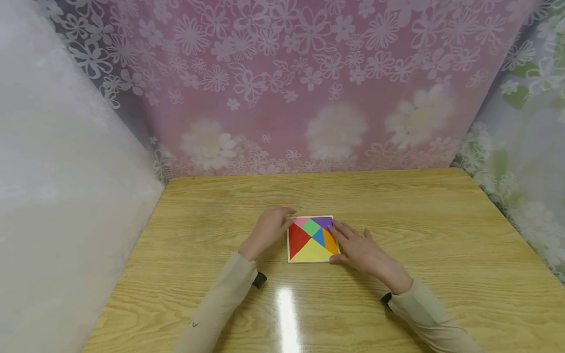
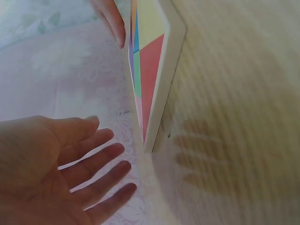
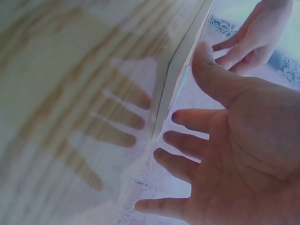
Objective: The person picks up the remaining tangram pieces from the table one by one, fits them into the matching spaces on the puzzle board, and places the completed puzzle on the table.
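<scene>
A square tangram puzzle (image 1: 312,250) lies flat on the table, its red, yellow, green, pink, blue, orange and purple pieces filling a pale tray (image 1: 309,262). My left hand (image 1: 270,229) is beside the tray's upper left corner. In the left wrist view its fingers (image 2: 101,166) are spread and fairly straight, holding nothing. At the right edge is my right hand (image 1: 364,252), with extended fingers over the upper right part and the thumb by the lower right corner. The right wrist view shows its spread fingers (image 3: 176,164) alongside the tray; whether they touch is hard to tell.
The wood-grain table (image 1: 212,211) extends around the puzzle on all sides. A pink flowered cloth (image 1: 273,98) hangs behind its far edge, with pale sheeting (image 1: 66,196) at the left and a floral cloth (image 1: 529,162) at the right.
</scene>
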### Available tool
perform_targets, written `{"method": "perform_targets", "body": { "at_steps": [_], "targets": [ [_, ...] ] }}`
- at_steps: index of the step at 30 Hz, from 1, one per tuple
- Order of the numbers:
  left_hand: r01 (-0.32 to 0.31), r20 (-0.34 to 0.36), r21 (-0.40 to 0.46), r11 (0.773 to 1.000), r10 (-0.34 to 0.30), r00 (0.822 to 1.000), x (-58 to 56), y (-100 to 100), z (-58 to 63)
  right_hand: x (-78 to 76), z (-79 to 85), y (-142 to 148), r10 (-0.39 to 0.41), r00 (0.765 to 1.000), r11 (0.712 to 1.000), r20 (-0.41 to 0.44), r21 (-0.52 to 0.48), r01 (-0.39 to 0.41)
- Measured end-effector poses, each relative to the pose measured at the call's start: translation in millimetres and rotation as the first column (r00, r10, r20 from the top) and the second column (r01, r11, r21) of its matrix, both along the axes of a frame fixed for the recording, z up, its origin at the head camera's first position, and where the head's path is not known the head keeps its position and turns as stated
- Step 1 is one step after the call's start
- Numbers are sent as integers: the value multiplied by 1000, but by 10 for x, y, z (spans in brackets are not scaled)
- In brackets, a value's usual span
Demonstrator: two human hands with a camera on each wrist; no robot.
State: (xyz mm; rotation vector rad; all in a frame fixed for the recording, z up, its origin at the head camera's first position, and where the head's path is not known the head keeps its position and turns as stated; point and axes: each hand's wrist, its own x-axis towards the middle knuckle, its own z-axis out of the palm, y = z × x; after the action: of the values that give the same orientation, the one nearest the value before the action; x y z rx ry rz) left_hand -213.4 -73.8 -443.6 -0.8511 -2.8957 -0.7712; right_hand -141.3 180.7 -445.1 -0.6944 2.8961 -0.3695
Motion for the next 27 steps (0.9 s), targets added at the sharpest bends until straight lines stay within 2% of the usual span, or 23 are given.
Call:
{"method": "perform_targets", "body": {
  "at_steps": [2, 6, 9, 14, 19, 25, 27],
  "targets": [
    [34, 24, -82, 996, -32, 999, 80, -24, 3, 1, -2, 8, 7, 1000, 1000, 2, 10, -7],
    [100, 144, -236, 967, -67, 987, 218, -35, -14, 1, -5, 23, 13, 1000, 1000, 4, 23, -13],
    [126, 209, -283, 951, -67, 976, 286, -38, -47, 4, -4, 29, 16, 1000, 1000, 3, 24, -16],
    [115, 213, -286, 951, -54, 976, 352, -62, -84, 23, -3, 23, 18, 1000, 999, 12, 31, -18],
    [109, 215, -261, 959, -52, 975, 411, -81, -70, 36, -3, 18, 20, 1000, 999, 11, 39, -21],
    [101, 200, -241, 965, -53, 978, 411, -67, -76, 42, 20, 12, 30, 1000, 999, -5, 32, -30],
    [84, 174, -216, 973, -46, 984, 393, -54, -93, 40, 25, 8, 33, 999, 999, -31, 36, -32]
  ]
}}
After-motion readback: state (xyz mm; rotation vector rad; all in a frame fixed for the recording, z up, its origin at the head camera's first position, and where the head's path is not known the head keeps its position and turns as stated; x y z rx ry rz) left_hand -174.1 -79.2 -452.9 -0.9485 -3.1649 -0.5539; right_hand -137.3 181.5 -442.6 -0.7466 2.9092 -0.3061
